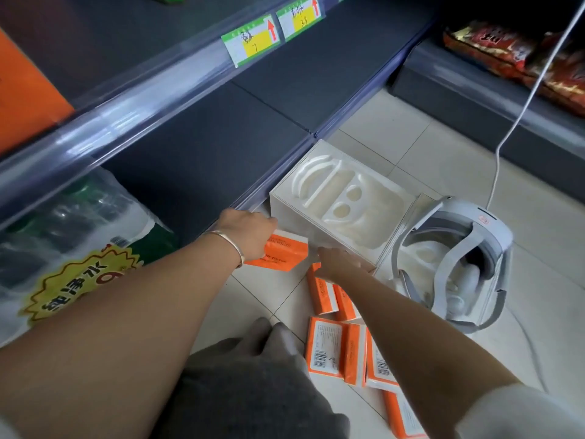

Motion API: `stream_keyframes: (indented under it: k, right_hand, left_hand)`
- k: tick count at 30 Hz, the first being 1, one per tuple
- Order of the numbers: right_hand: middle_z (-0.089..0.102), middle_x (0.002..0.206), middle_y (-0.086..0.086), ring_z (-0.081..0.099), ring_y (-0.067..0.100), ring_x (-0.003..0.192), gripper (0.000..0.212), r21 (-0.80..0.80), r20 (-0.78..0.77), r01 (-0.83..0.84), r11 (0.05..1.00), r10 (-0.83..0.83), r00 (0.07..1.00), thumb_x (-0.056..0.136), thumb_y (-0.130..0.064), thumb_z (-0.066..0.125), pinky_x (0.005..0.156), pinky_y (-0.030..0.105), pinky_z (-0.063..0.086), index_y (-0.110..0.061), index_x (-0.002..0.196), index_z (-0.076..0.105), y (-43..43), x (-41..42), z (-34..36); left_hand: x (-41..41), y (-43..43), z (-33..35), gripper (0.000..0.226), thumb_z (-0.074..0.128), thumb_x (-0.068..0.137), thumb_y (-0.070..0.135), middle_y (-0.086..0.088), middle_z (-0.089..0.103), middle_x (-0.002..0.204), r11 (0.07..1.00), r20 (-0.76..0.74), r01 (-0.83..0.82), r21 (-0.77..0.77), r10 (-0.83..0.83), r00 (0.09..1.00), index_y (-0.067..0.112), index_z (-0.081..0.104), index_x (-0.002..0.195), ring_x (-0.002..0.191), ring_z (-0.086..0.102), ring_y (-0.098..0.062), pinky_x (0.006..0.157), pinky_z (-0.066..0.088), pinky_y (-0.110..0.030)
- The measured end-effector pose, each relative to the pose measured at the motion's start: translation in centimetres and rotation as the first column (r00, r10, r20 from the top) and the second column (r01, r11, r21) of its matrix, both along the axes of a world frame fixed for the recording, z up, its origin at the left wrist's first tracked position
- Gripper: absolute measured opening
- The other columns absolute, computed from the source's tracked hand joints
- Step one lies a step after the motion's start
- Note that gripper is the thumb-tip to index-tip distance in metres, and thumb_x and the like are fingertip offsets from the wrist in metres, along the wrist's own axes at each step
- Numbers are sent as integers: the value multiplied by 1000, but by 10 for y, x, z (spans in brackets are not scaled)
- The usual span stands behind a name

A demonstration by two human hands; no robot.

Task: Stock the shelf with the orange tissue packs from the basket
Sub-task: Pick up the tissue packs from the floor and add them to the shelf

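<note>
Head view: left hand [250, 236] grips a pack [285, 253], likely light, soft, best pinched across its sides; right hand [343, 264] blurred, grip unclear.

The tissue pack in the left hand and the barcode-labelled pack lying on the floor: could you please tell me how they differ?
The held tissue pack is gripped by the left hand beside the white box; the barcode pack lies untouched on the floor. The held tissue pack shows an orange face with lettering; the barcode pack shows its white label. Both are orange packs with white edging.
</note>
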State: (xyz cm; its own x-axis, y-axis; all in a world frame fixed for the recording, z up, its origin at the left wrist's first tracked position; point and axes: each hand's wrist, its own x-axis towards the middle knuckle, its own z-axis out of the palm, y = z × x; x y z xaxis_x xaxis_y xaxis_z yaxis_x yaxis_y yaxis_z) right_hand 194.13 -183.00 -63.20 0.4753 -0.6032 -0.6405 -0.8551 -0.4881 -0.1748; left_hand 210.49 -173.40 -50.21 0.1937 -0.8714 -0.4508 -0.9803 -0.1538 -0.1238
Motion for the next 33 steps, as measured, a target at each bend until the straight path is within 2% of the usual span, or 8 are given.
stream_keyframes:
  k: [5, 11, 15, 19, 23, 26, 29, 33]
  right_hand:
    - [56, 128, 5, 49, 29, 123, 63, -143, -129, -119, 983, 101, 987, 81, -35, 57, 93, 35, 43, -25, 139, 32, 15, 5, -23]
    - [58, 127, 10, 50, 31, 118, 50, -253, -188, -239, 937, 195, 963, 94, -35, 43, 96, 41, 37, -24, 141, 30, 26, 13, -39]
    - [51, 130, 14, 54, 34, 117, 60, -180, -13, -55, 982, 53, 998, 93, -40, 49, 92, 42, 43, -20, 143, 24, 26, 23, -13]
    - [47, 124, 15, 54, 37, 114, 72, -117, 164, 43, 992, -24, 986, 92, -29, 54, 89, 44, 45, -13, 148, 13, 22, 32, 33]
    - [54, 117, 16, 58, 35, 108, 52, -129, 341, 179, 975, -126, 931, 85, -18, 61, 79, 37, 46, -6, 129, 38, 17, 38, 89]
    - [56, 115, 15, 58, 30, 105, 36, -157, 381, 180, 971, -109, 918, 84, -26, 62, 73, 30, 40, -5, 112, 54, 15, 42, 137]
    - [58, 115, 16, 57, 33, 107, 32, -163, 516, 238, 958, -122, 847, 85, -26, 59, 77, 30, 41, -8, 111, 53, 18, 52, 184]
    - [60, 113, 11, 57, 36, 107, 34, -208, 661, 281, 937, -77, 747, 83, -38, 57, 88, 46, 48, -16, 108, 49, 30, 72, 249]
  left_hand:
    - [0, -1, -7, 31, 55, 86, 26, -2, 58, 116, 1000, -4, -8, -11, 8, 1000, 20, 47, 116, 108, 57, -25, 73, 35, -32]
    - [5, -1, -7, 28, 53, 88, 25, -2, 58, 116, 999, -5, -41, -25, 41, 999, 19, 47, 114, 108, 58, -25, 74, 34, -32]
    - [8, 0, 5, 27, 54, 86, 25, -1, 59, 114, 993, 3, -91, -76, 92, 996, 21, 47, 112, 107, 58, -25, 75, 34, -32]
    - [6, 11, 29, 32, 57, 84, 24, -2, 58, 114, 969, -8, -183, -169, 185, 983, 22, 48, 115, 107, 58, -26, 72, 36, -31]
    - [7, 33, 74, 32, 56, 85, 23, -5, 56, 116, 895, -85, -306, -324, 295, 952, 18, 47, 116, 109, 55, -28, 77, 45, -35]
    - [9, 54, 114, 34, 56, 87, 27, -6, 53, 118, 855, -94, -329, -401, 319, 943, 16, 45, 117, 112, 52, -29, 81, 47, -39]
    - [13, 71, 156, 38, 58, 87, 29, -9, 52, 121, 817, -93, -327, -475, 323, 942, 17, 41, 119, 116, 50, -32, 86, 47, -43]
    - [19, 88, 211, 43, 56, 89, 31, -9, 50, 124, 731, -60, -317, -604, 355, 933, 18, 36, 126, 116, 49, -32, 87, 47, -41]
